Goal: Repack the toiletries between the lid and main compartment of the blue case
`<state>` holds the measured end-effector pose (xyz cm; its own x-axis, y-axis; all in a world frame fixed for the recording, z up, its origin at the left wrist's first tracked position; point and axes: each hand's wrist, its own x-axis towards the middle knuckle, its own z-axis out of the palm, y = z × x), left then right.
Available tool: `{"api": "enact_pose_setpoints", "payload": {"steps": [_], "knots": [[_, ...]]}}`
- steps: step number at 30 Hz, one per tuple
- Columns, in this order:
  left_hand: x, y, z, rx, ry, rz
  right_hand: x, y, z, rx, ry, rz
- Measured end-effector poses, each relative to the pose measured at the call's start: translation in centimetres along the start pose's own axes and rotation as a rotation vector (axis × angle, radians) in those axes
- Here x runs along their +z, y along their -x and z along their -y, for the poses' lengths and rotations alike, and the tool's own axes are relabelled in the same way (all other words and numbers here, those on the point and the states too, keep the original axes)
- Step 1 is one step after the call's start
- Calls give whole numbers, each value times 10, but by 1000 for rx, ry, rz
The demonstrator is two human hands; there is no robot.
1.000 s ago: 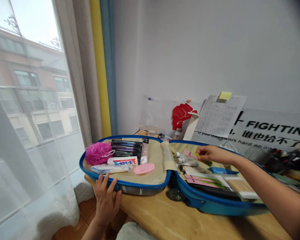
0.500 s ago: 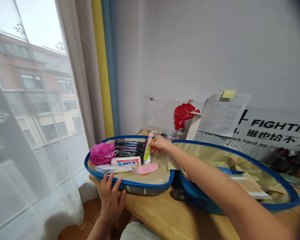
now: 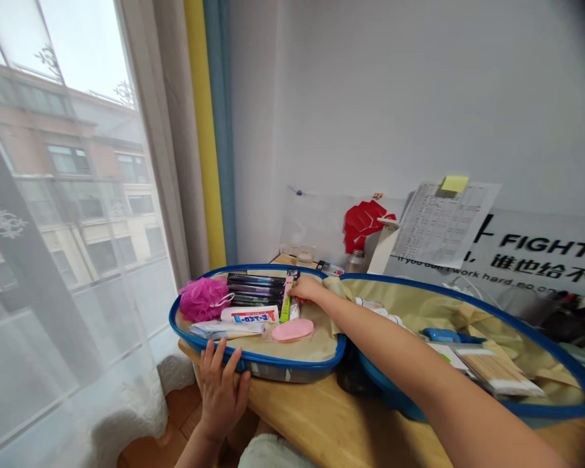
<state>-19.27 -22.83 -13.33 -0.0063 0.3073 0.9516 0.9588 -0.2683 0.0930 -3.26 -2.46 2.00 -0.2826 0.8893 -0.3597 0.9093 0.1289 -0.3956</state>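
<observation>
Pink-and-green packet, pinched upright by right hand inside open blue-rimmed suitcase; left hand open against near wall; slack pinch risks a drop.

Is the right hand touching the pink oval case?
No, the right hand is at the pink-and-green packet, apart from the pink oval case below it.

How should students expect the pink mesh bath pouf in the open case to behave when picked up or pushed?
The pink mesh bath pouf will probably feel light for its bulk, since it looks like loose gathered netting. It should be floppy, squashing easily in a grip. Pushed, it may roll slightly, though the rough mesh would likely stop it soon.
</observation>
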Motion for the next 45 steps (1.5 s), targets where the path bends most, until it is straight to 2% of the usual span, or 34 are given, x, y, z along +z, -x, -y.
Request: {"api": "enact_pose_setpoints", "payload": {"steps": [5,10,14,16,18,21,24,27,36,45], "knots": [[0,2,2,-2,-5,4,-4,5,1,-32,23,-59],[2,4,3,-13,-1,7,-37,26,-11,-123,-70,-171],[2,4,3,-14,9,4,-72,68,-43,-255,-163,-199],[2,4,3,-17,12,7,-85,90,-68,-310,-161,-143],[1,3,3,-13,17,6,-92,107,-97,-353,-99,-22],[1,1,2,-3,22,-3,-91,118,-142,-315,60,160],[0,1,2,0,30,-7,-80,117,-175,-216,145,203],[0,0,2,3,35,-5,-69,113,-193,-180,160,209],[-1,0,2,-4,26,-4,-56,105,-205,-133,158,232],[0,1,2,4,22,-2,-56,108,-201,-113,158,182]]}}
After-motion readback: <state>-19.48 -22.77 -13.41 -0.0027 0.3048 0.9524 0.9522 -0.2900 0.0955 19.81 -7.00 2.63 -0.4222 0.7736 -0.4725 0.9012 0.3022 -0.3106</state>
